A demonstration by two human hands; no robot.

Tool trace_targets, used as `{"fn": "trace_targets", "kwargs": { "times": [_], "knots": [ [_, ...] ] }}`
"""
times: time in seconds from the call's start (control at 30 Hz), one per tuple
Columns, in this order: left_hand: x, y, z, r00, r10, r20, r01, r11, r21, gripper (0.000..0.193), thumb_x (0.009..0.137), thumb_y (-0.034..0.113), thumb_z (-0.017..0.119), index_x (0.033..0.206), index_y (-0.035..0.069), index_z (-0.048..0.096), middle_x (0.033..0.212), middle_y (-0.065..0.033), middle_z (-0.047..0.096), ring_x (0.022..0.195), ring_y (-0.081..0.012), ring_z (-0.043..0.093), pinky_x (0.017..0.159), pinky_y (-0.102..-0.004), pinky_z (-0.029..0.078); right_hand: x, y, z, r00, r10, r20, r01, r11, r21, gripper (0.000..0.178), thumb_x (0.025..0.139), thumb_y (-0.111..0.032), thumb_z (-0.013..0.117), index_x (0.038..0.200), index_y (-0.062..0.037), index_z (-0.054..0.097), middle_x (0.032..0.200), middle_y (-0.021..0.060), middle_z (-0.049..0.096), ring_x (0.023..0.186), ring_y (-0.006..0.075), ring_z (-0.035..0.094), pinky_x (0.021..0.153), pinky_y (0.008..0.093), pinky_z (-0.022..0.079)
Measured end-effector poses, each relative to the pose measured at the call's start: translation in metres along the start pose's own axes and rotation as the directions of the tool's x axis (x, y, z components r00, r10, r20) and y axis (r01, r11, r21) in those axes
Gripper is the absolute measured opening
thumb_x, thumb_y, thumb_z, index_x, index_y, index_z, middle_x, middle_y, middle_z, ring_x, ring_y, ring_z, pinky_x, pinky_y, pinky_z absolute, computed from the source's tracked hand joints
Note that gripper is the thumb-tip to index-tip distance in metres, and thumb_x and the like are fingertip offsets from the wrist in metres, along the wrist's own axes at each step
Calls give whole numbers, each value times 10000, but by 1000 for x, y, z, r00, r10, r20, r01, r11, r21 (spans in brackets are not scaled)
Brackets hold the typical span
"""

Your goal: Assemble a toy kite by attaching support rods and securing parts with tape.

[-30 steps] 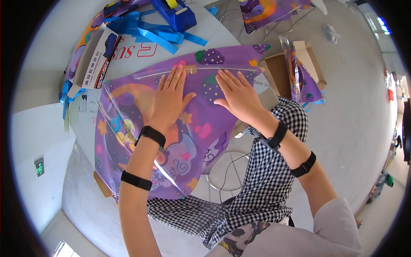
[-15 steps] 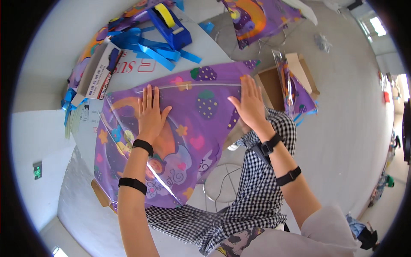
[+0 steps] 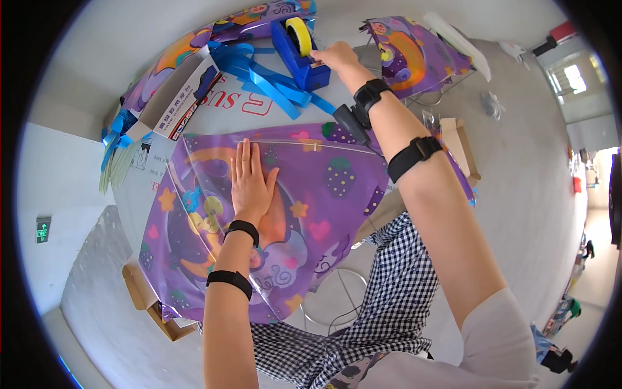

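A purple kite sheet [image 3: 311, 220], printed with strawberries, stars and hearts, lies spread over the table edge and my lap. A thin pale rod [image 3: 278, 142] runs along its upper part, and another crosses it diagonally. My left hand [image 3: 251, 185] presses flat on the sheet, fingers stretched out, just below the upper rod. At the far side of the table stands a blue tape dispenser [image 3: 299, 61] with a yellow-cored roll of tape [image 3: 298, 37]. My right hand [image 3: 337, 57] reaches to its cutter end, fingers pinched at the tape; the tape's end itself is too small to see.
Blue ribbons [image 3: 272, 84] lie in a tangle beside the dispenser. A long cardboard box [image 3: 172, 97] stands at the table's left, near several pale sticks [image 3: 115, 165]. Another purple printed sheet [image 3: 414, 55] rests on a stool at far right. An open carton [image 3: 460, 149] stands on the right.
My right hand has left the sheet's right corner and moved up to the tape dispenser. My left hand stays flat on the sheet. The view has shifted, so the scene sits further right.
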State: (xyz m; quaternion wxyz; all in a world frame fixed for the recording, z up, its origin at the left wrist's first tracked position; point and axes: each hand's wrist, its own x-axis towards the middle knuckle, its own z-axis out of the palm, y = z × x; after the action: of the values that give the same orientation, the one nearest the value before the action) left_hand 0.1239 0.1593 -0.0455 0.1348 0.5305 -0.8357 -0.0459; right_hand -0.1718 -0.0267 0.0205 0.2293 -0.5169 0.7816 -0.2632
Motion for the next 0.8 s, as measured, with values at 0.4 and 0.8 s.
{"fn": "trace_targets", "kwargs": {
  "times": [0.4, 0.8],
  "knots": [
    [4, -1, -1, 999, 17, -40, -19, 999, -30, 621, 959, 385, 495, 1428, 15, 325, 1530, -146, 258, 1416, -318, 242, 1162, -450, 214, -21, -32, -21, 997, 49, 57, -72, 850, 522, 216, 745, -116, 755, 940, -28, 721, 896, 110, 690, 878, 168, 602, 749, 282, 444],
    [2, -3, 2, 998, 35, -55, -35, 999, -1, 624, 961, 399, 486, 1430, 20, 325, 1517, -147, 284, 1406, -319, 262, 1159, -452, 221, -73, -8, -20, 906, 243, 346, -423, 527, 737, 80, 823, -63, 721, 845, -5, 669, 758, 46, 626, 656, 122, 569, 558, 231, 404]
  ]
}}
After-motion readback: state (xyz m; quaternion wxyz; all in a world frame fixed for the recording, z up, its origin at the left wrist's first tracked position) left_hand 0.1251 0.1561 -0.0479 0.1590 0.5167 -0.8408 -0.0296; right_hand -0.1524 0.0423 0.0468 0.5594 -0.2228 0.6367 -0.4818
